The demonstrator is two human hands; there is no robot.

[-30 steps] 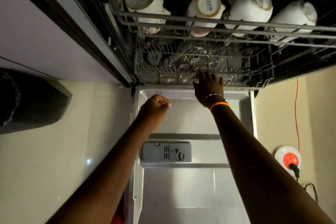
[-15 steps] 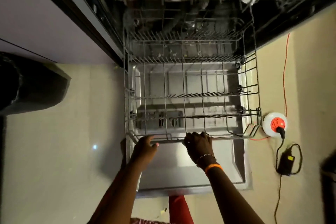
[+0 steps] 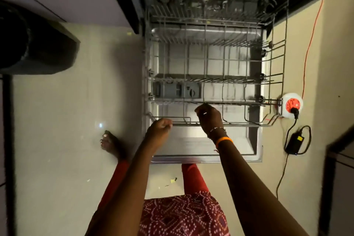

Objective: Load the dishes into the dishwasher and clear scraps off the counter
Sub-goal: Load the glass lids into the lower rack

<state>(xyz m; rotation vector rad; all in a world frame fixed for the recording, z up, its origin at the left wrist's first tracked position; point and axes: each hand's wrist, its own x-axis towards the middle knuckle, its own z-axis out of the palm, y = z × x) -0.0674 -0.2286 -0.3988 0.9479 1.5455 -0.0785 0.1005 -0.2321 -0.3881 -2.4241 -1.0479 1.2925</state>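
Grey wire lower dishwasher rack [image 3: 212,74], empty, pulled fully out over the open steel dishwasher door [image 3: 206,149], level.

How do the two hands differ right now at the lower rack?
The left hand is a closed fist at the front rail of the lower rack; the right hand reaches further in, over the rack's front section. The right wrist wears an orange band and a beaded bracelet; the left wrist is bare. Both hold no dish.

A white-and-orange extension reel [image 3: 292,105] and black adapter [image 3: 296,141] lie on the floor [image 3: 57,140]
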